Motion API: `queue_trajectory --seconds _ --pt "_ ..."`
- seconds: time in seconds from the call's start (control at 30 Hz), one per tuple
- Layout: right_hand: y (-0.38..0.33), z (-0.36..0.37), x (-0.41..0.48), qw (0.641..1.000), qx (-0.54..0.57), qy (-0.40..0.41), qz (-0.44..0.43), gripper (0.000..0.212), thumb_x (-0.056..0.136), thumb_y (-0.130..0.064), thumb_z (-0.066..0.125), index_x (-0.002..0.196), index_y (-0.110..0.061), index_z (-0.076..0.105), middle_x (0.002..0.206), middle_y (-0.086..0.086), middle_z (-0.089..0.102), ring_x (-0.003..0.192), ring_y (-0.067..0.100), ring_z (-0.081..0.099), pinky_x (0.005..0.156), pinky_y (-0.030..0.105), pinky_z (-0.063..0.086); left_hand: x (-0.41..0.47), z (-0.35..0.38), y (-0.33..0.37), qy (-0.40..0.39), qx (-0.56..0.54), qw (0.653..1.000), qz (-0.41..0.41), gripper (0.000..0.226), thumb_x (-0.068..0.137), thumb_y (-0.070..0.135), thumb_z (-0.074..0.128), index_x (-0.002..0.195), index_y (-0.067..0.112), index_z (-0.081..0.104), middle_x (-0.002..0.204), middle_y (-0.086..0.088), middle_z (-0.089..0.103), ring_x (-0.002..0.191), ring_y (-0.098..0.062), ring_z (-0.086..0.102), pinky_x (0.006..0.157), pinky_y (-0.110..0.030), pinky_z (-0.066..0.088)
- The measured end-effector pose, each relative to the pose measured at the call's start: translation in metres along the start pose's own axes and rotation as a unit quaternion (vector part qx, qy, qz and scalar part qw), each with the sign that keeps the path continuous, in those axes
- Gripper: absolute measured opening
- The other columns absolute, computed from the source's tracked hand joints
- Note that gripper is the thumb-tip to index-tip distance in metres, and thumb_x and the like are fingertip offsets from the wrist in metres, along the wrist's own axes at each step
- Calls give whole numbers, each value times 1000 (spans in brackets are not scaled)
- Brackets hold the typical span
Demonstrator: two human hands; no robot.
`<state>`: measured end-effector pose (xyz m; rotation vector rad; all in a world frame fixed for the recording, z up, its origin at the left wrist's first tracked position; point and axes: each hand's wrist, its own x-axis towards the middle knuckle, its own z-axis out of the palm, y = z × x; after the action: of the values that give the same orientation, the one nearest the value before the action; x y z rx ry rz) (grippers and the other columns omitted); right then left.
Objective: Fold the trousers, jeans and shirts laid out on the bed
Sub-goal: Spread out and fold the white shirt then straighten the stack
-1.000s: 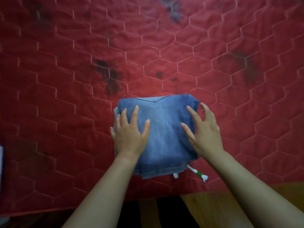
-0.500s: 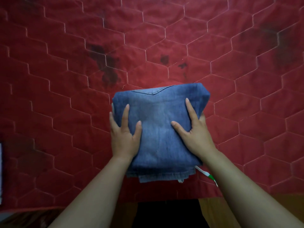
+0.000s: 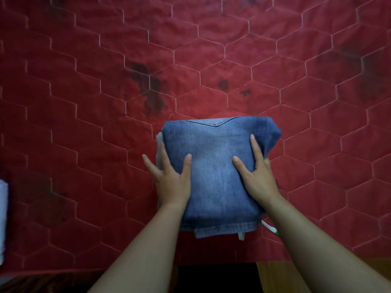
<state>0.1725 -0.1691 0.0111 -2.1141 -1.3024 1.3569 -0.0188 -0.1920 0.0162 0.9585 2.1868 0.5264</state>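
In the head view, a small white and green tag (image 3: 269, 227) is seen sticking out from under the jeans (image 3: 218, 187). It is too small for any words on it to be read.

The jeans are folded into a thick blue square. They are found on the red bedcover (image 3: 105, 102), in the middle and close to its near edge. The blue cloth is faded and lighter in the middle and darker at the sides. A pointed pocket seam (image 3: 213, 123) can be seen along the far fold. A paler hem (image 3: 222, 231) peeks out at the near side.

The jeans are held from both sides. The left side is gripped by the left hand (image 3: 171, 182), with the thumb (image 3: 187, 163) laid on top and the fingers down at the side. One finger (image 3: 149, 164) is spread out over the bedcover. The right side is gripped by the right hand (image 3: 259, 178). Its thumb and one finger are laid on top, and its other fingers are hidden under the cloth.

The bedcover is stitched in big six-sided shapes with pale thread. Dark stains (image 3: 151, 89) are seen on the bedcover, farther back than the jeans. A bit of white cloth (image 3: 3, 218) is seen at the left edge of the bedcover. Brown wood (image 3: 281, 278) is seen just past the near edge of the bedcover.
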Motion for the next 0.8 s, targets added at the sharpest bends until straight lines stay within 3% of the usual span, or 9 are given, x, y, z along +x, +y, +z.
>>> queue_trajectory --seconds 0.13,0.3,0.43,0.6,0.7,0.8 --pt "-1 4 8 1000 3 5 18 67 74 -69 54 122 -77 8 138 8 35 127 27 42 98 32 31 12 5 -1 -24 39 999 6 81 79 67 43 141 51 -8 156 -8 -12 142 -32 11 109 -48 27" --pt "-6 1 5 999 -20 -15 37 68 76 -70 50 125 -75 4 112 6 40 116 32 49 95 38 36 11 2 1 -32 55 998 -15 80 81 67 43 138 55 -11 157 -7 5 140 -35 17 110 -47 23" --pt "-6 5 7 998 -42 -12 39 70 73 -76 46 124 -76 -2 120 15 44 114 35 49 93 43 37 14 3 -1 -14 42 999 -4 79 80 65 46 139 55 -6 145 -11 34 121 -35 44 102 -46 37" --pt "-7 7 2 999 -22 -5 35 72 71 -75 50 123 -77 -1 130 11 43 115 32 50 91 45 40 15 1 -5 -20 61 997 -36 77 78 71 43 132 64 -12 128 -19 49 108 -39 50 99 -47 38" --pt "-7 8 0 999 -28 -5 28 72 73 -74 50 124 -76 -1 135 8 44 117 30 50 95 50 42 17 -1 -5 -26 56 997 -37 78 77 70 45 131 65 -12 131 -17 47 110 -37 49 101 -46 37" --pt "-3 12 6 999 -30 -3 25 72 73 -74 49 124 -76 -1 134 11 43 119 30 48 95 46 39 21 3 -9 -11 41 999 7 79 78 67 46 135 62 -9 149 2 34 110 -30 50 99 -39 36"
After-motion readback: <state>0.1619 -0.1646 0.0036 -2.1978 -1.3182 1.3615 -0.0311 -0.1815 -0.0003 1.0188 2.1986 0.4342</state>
